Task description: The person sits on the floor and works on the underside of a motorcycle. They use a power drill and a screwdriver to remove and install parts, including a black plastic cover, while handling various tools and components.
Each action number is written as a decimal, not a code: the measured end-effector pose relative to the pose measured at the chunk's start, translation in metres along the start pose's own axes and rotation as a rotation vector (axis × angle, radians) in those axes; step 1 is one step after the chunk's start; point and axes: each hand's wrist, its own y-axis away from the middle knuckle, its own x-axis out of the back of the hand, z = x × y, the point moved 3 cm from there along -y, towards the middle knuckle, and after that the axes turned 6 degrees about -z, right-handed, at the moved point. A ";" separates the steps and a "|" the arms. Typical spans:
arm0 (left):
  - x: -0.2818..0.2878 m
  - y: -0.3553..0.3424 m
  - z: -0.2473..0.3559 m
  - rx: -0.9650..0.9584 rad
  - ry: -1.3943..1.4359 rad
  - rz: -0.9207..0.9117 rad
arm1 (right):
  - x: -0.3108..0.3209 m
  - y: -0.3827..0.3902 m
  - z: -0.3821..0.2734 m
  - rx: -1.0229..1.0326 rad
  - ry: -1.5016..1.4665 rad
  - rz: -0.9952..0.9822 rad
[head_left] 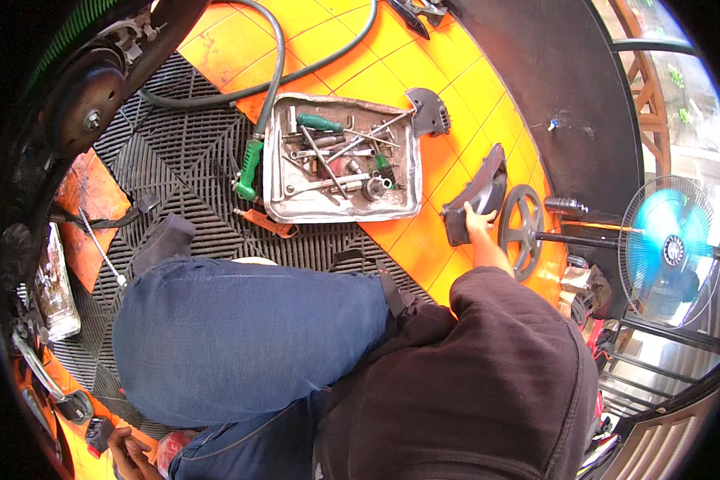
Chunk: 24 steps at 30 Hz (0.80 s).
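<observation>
My right hand is stretched out to the right, its thumb and fingers closed on the lower edge of a dark, glossy plastic cover panel over the orange tiles. At the lower left, beside my jeans leg, is my left hand, partly cut off by the picture's rim. Its fingers are loosely bent and apart, with nothing visible between them. A small black and red thing is nearest to it. Ahead of my knee, a worn metal tray holds wrenches, sockets, a green-handled screwdriver and other tools.
Beside the tray lies a green air gun on a grey hose. A smaller dark plastic piece touches the tray's far right corner. A blue fan with a round base stands right. Dark vehicle parts crowd the left.
</observation>
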 end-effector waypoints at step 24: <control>-0.010 0.001 -0.058 0.036 0.114 -0.029 | 0.013 -0.010 -0.006 0.157 0.125 -0.047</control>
